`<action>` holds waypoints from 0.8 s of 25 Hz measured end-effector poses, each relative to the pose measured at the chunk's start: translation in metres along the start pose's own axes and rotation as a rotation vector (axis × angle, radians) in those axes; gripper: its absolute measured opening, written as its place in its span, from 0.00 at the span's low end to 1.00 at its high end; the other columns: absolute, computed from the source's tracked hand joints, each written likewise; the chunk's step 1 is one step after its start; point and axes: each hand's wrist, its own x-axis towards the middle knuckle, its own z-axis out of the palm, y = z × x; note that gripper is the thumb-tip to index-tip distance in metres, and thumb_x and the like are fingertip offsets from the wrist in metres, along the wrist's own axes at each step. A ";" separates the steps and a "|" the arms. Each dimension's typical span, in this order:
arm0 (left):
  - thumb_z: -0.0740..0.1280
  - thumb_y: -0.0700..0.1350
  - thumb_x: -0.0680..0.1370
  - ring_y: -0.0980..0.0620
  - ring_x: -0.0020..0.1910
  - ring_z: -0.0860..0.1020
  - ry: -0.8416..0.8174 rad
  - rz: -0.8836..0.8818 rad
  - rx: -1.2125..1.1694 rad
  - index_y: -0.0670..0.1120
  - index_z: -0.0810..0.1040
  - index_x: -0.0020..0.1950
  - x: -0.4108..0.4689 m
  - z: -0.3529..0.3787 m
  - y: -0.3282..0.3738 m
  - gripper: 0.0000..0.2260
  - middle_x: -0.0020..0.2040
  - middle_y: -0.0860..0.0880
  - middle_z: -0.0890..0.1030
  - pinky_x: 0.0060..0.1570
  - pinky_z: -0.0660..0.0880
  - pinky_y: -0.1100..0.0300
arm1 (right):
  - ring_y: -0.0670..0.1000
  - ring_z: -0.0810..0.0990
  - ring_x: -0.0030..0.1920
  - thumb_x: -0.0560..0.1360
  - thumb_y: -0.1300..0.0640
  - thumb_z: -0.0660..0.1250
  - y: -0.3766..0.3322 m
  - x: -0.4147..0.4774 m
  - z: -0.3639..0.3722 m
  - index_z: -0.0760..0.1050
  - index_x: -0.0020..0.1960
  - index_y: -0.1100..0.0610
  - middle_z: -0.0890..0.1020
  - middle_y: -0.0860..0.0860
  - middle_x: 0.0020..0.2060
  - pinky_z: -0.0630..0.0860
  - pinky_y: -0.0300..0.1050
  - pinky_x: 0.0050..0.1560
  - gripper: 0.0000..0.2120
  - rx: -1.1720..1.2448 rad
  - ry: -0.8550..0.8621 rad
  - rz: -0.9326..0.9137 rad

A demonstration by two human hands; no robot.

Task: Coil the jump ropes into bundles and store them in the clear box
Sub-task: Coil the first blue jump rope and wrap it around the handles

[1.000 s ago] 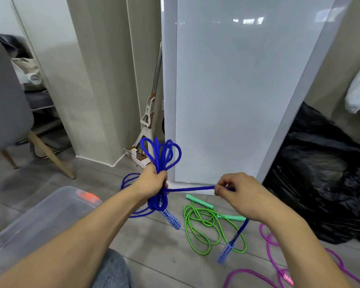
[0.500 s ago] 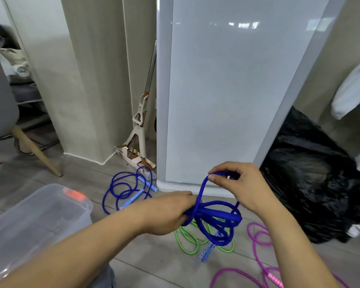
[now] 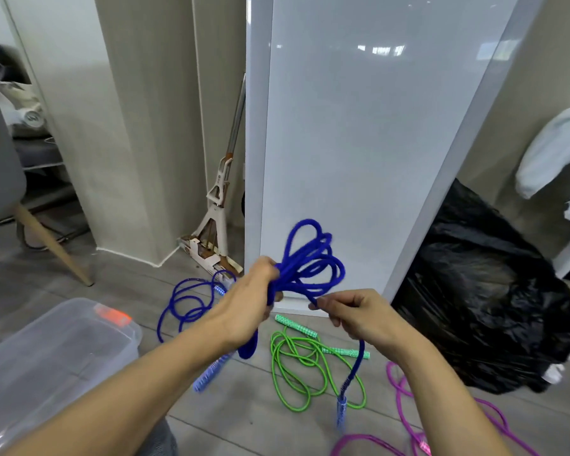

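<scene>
My left hand [image 3: 249,302] grips a coiled blue jump rope [image 3: 310,261] at its middle, with loops fanning up to the right. My right hand [image 3: 354,312] pinches the rope's free strand, which hangs down to a blue handle [image 3: 341,408]. The rope's other handle [image 3: 209,375] dangles below my left forearm. A second blue rope [image 3: 185,302] lies loose on the floor behind. A green rope [image 3: 298,366] lies under my hands, and a pink rope [image 3: 405,413] lies at the lower right. The clear box [image 3: 51,357] stands at the lower left.
A white panel [image 3: 359,143] leans against the wall straight ahead. A mop [image 3: 219,205] stands in the corner to its left. A black plastic bag [image 3: 484,297] fills the right side. A chair leg [image 3: 50,245] slants at the left.
My left hand has lifted the blue bundle so its loops stand up. My right hand has dropped lower and now pinches the free strand beside the bundle.
</scene>
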 end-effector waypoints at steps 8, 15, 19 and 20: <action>0.56 0.51 0.84 0.52 0.44 0.77 0.166 0.268 0.245 0.49 0.66 0.57 -0.010 -0.005 -0.017 0.07 0.49 0.48 0.78 0.40 0.75 0.58 | 0.47 0.72 0.34 0.82 0.54 0.63 -0.018 -0.008 0.048 0.84 0.57 0.50 0.76 0.47 0.32 0.71 0.44 0.39 0.11 -0.347 -0.220 -0.134; 0.65 0.54 0.80 0.54 0.47 0.80 -0.236 0.333 0.425 0.53 0.75 0.54 -0.014 -0.018 -0.029 0.07 0.49 0.52 0.83 0.46 0.76 0.59 | 0.41 0.75 0.33 0.75 0.53 0.74 -0.033 -0.018 0.008 0.83 0.41 0.50 0.82 0.45 0.32 0.71 0.37 0.37 0.04 -0.460 0.244 -0.324; 0.67 0.51 0.80 0.50 0.38 0.73 -0.578 0.254 -0.110 0.49 0.79 0.50 -0.038 -0.020 -0.008 0.06 0.42 0.44 0.80 0.40 0.72 0.58 | 0.42 0.78 0.35 0.71 0.61 0.77 -0.035 -0.018 -0.002 0.84 0.41 0.57 0.84 0.49 0.34 0.74 0.33 0.39 0.02 -0.025 0.208 -0.343; 0.66 0.49 0.80 0.50 0.37 0.72 -0.619 0.227 -0.217 0.48 0.79 0.49 -0.042 -0.019 -0.004 0.06 0.41 0.43 0.77 0.39 0.71 0.60 | 0.43 0.78 0.35 0.71 0.62 0.77 -0.033 -0.018 -0.003 0.84 0.41 0.58 0.84 0.49 0.34 0.75 0.34 0.39 0.02 0.080 0.158 -0.316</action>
